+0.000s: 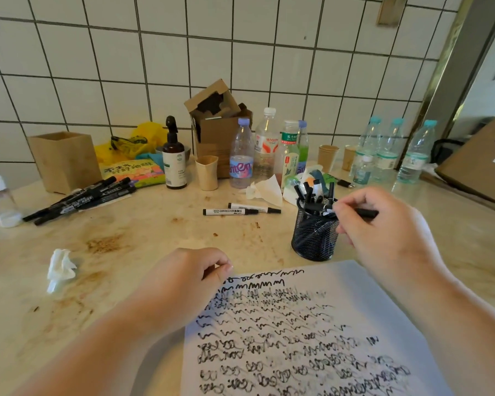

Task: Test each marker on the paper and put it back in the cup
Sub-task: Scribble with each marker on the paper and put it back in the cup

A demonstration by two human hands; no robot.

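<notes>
Paper (312,332) is lying nearest the person, a white sheet covered with rows of black scribbles, flat on the stained beige countertop (143,235). The left hand (183,278) is resting at the sheet's upper left corner, its fingers curled in with thumb and forefinger tip meeting right at the paper's edge; whether they are actually pinching the sheet cannot be told. The right hand (383,227) is hovering beyond the paper's far edge, fingers curled round a black marker (360,213) that is lying nearly level, one end pointing at the rim of the black mesh cup (315,235). That cup is standing just past the sheet's top edge and is holding several more markers, sticking up at angles. A crumpled tissue (60,268) is sitting on the counter to the left of the left hand. Farther out, two white-barrelled markers (240,210) are lying side by side on the counter, left of the cup, and a pile of black markers (80,200) is lying at the far left. Behind these, a brown pump bottle (174,158), a beige paper cup (207,172), several plastic bottles (242,155) and an opened cardboard box (215,124) are standing against the white tiled wall (240,52).
</notes>
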